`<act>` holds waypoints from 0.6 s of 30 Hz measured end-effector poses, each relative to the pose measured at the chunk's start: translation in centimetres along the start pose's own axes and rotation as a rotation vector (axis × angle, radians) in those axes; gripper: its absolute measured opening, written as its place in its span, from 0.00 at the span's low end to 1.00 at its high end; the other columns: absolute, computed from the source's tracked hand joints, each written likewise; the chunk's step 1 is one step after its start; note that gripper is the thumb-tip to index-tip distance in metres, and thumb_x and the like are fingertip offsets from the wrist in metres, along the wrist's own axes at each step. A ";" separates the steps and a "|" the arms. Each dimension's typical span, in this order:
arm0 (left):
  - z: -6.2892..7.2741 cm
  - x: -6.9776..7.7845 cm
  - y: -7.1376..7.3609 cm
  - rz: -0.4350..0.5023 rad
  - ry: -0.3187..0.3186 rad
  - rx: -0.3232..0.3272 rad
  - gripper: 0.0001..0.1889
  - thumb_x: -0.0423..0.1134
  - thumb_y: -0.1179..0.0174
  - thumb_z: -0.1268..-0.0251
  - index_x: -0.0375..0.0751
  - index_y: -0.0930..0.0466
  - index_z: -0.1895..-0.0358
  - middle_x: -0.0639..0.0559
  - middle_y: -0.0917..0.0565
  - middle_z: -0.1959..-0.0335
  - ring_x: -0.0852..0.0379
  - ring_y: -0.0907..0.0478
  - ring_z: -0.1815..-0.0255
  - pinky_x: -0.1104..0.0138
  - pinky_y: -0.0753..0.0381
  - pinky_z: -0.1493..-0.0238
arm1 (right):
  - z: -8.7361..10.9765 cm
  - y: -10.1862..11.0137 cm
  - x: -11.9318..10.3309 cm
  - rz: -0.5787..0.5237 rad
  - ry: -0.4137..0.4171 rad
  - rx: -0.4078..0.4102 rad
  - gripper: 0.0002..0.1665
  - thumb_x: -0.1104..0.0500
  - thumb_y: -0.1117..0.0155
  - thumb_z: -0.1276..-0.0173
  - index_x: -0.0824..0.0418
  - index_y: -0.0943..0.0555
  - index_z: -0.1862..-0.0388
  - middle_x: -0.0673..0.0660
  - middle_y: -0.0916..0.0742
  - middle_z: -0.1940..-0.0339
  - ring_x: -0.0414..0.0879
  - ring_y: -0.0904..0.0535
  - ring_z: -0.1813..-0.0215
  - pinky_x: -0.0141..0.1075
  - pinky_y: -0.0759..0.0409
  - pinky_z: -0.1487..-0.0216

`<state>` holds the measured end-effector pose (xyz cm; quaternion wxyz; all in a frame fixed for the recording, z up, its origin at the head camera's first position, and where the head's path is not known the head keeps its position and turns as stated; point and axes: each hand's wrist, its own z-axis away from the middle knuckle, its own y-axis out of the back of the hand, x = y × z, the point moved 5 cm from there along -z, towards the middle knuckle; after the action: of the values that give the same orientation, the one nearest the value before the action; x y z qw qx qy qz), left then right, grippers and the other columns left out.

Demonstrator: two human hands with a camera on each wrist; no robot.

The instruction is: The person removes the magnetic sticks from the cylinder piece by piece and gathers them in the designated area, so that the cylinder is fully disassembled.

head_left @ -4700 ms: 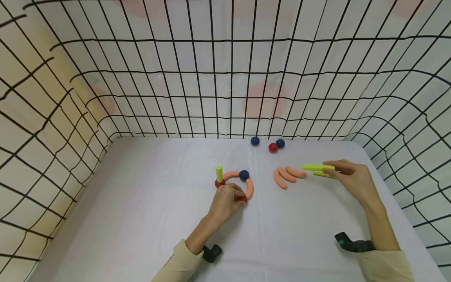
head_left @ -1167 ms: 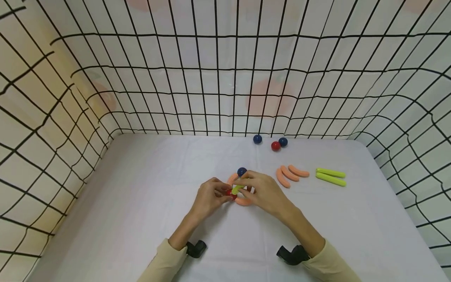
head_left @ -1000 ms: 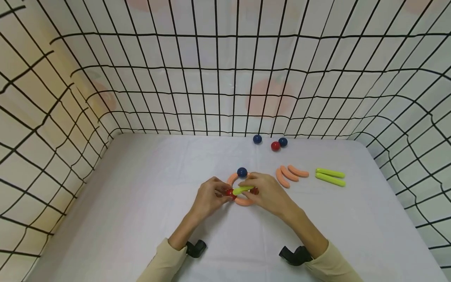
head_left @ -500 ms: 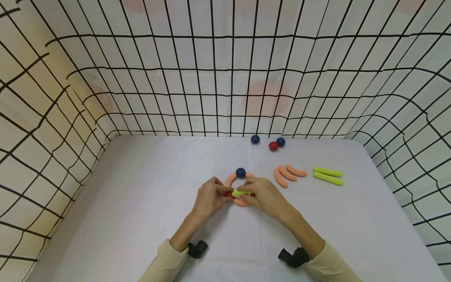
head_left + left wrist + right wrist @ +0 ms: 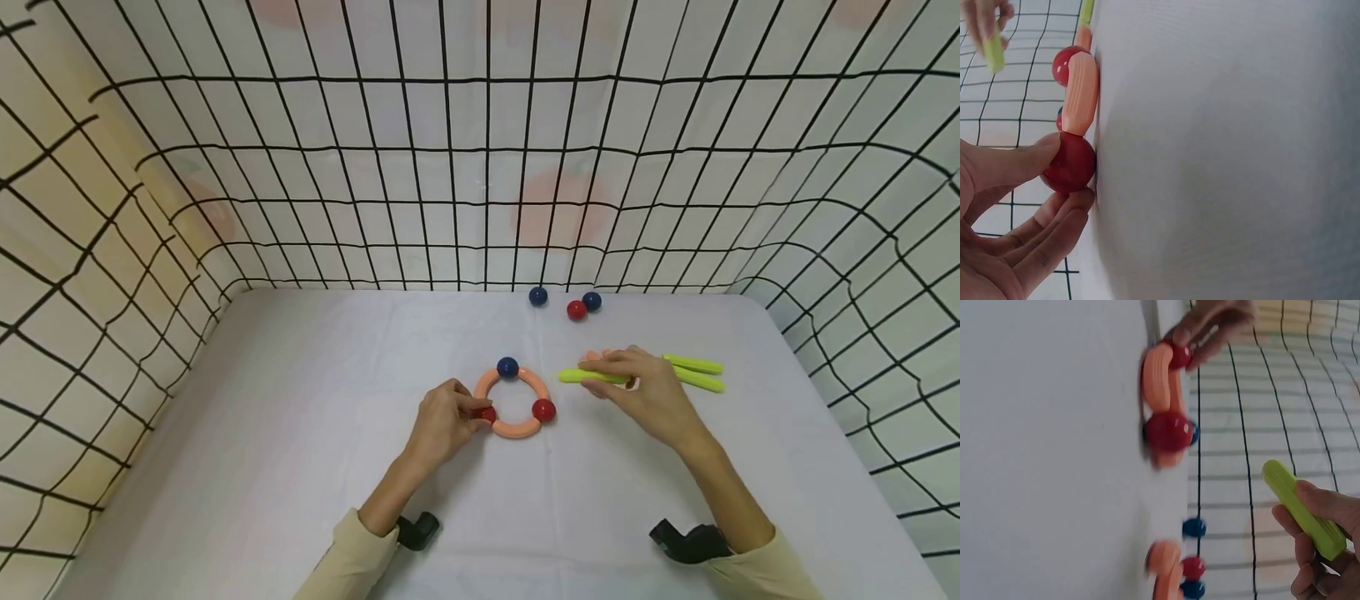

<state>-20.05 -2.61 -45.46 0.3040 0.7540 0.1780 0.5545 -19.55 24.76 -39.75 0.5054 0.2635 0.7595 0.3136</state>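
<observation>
A ring on the table joins three orange curved sticks (image 5: 517, 429), a blue ball (image 5: 507, 367) at the far side and a red ball (image 5: 543, 410) at the right. At the ring's left, my left hand (image 5: 441, 423) pinches another red ball (image 5: 1071, 164) between thumb and fingers. My right hand (image 5: 654, 398) holds a yellow-green straight stick (image 5: 573, 376) in the air, right of the ring and apart from it. The right wrist view shows that stick (image 5: 1300, 506) gripped by thumb and fingers, its far end free.
Loose orange curved sticks (image 5: 596, 356) lie partly hidden behind my right hand. Two yellow-green sticks (image 5: 697, 381) lie to their right. Near the back edge sit a blue ball (image 5: 537, 296) and a touching red ball (image 5: 577, 310) and blue ball (image 5: 592, 301). Black wire mesh (image 5: 450, 200) surrounds the table.
Earlier a yellow-green stick stood on a ring's red ball. Half a second ago my right hand held it against the ball; now hand and stick are off to the right. My left hand stayed.
</observation>
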 end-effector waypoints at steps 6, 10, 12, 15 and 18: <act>0.0 -0.1 0.2 0.026 -0.006 0.004 0.13 0.26 0.21 0.50 0.34 0.07 0.59 0.44 0.17 0.68 0.50 0.18 0.68 0.75 0.22 0.70 | 1.6 2.8 5.0 -0.005 -0.080 0.070 0.18 0.58 0.27 0.30 0.58 0.12 0.42 0.59 0.09 0.50 0.24 0.27 0.52 0.23 0.25 0.58; 0.1 -0.2 0.2 0.032 0.005 -0.004 0.13 0.26 0.21 0.50 0.35 0.07 0.58 0.45 0.16 0.68 0.50 0.17 0.67 0.75 0.21 0.68 | 2.4 4.4 8.4 0.019 -0.103 0.114 0.17 0.60 0.28 0.30 0.60 0.12 0.43 0.65 0.10 0.49 0.19 0.29 0.53 0.19 0.28 0.60; 0.1 -0.3 0.1 0.034 0.009 -0.010 0.14 0.26 0.21 0.50 0.35 0.07 0.58 0.45 0.16 0.67 0.51 0.17 0.66 0.75 0.21 0.68 | 2.8 5.1 10.1 0.043 -0.136 0.119 0.17 0.59 0.28 0.30 0.61 0.12 0.43 0.68 0.10 0.48 0.19 0.30 0.53 0.17 0.30 0.59; 0.1 -0.3 0.1 0.037 0.018 -0.015 0.14 0.26 0.21 0.50 0.36 0.07 0.57 0.45 0.16 0.67 0.51 0.16 0.66 0.75 0.21 0.68 | 3.1 5.6 12.2 0.092 -0.179 0.103 0.17 0.58 0.27 0.30 0.62 0.11 0.45 0.71 0.11 0.46 0.25 0.28 0.53 0.17 0.31 0.62; 0.1 -0.3 0.1 0.033 0.021 -0.012 0.14 0.25 0.22 0.50 0.35 0.07 0.57 0.45 0.16 0.67 0.52 0.17 0.67 0.75 0.21 0.68 | 3.3 5.7 13.7 0.128 -0.213 0.070 0.16 0.58 0.26 0.32 0.63 0.10 0.47 0.73 0.12 0.46 0.40 0.22 0.54 0.20 0.29 0.66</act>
<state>-20.03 -2.95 -45.64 0.2973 0.7491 0.1652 0.5685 -20.80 39.06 -44.71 0.5527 0.3606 0.6936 0.2886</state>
